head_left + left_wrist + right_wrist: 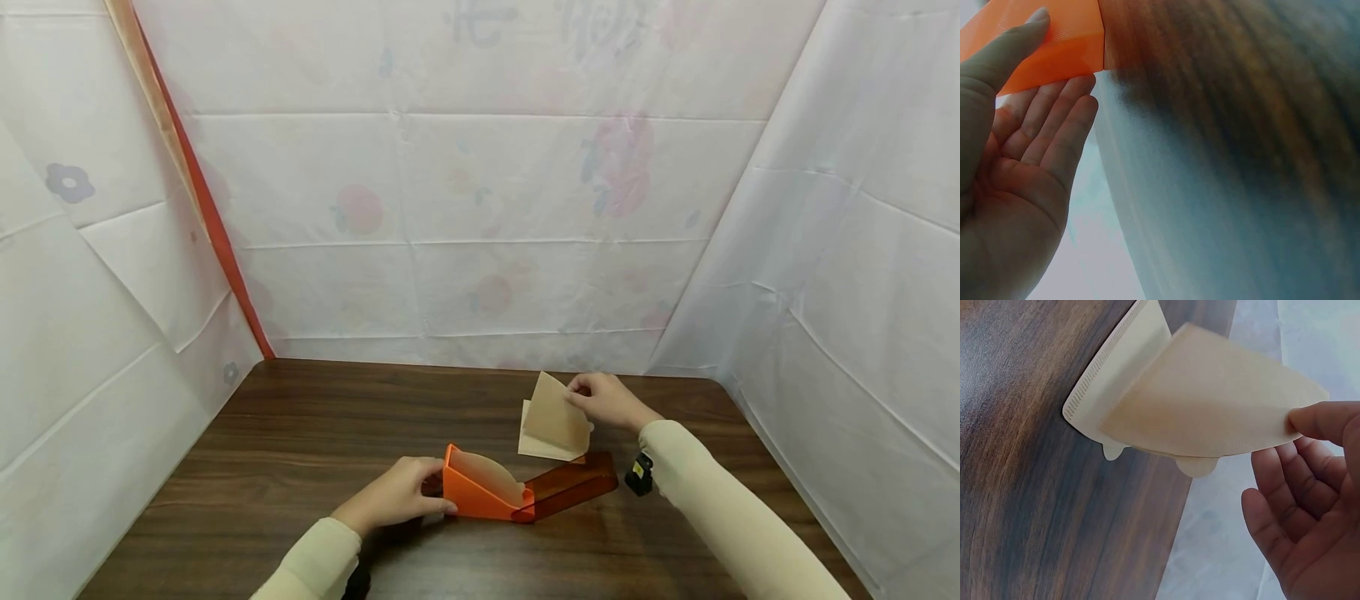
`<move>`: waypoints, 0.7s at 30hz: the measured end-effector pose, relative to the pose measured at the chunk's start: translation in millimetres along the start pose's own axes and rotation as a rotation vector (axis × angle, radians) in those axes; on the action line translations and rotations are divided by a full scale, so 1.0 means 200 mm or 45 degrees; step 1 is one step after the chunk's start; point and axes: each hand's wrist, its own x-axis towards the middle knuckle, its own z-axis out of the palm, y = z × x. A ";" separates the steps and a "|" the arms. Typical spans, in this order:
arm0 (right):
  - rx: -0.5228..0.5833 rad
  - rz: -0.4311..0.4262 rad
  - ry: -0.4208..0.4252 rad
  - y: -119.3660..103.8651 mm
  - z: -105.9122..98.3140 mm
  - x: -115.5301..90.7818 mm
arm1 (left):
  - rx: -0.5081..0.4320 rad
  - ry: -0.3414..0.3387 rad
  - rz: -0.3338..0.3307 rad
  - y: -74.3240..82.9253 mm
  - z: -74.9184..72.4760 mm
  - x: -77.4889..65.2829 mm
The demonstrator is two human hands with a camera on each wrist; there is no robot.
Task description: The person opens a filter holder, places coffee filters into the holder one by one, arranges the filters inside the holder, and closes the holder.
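Brace the orange holder with the left hand clamped on its near end, skirt the translucent lid beyond that grip, and draw the filter paper, edge-pinched by the right hand, cleanly off the second sheet.

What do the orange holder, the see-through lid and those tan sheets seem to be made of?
Orange holder: probably hard plastic, opaque with a soft sheen; the color is even and the edges crisp.
See-through lid: likely plastic, smooth and tinted, as the table shows through; glass can't be ruled out.
Tan sheets: apparently thin, matte paper, with fine crimp marks along one's edge.
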 end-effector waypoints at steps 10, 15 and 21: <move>0.003 -0.062 -0.006 -0.02 -0.03 -0.04 | 0.005 0.004 -0.012 0.01 0.00 0.00; -0.007 -0.102 -0.004 -0.02 -0.04 -0.05 | -0.009 0.000 -0.013 0.01 0.00 0.00; -0.092 -0.177 0.043 -0.01 -0.03 -0.04 | -0.016 -0.001 -0.006 0.01 -0.01 -0.01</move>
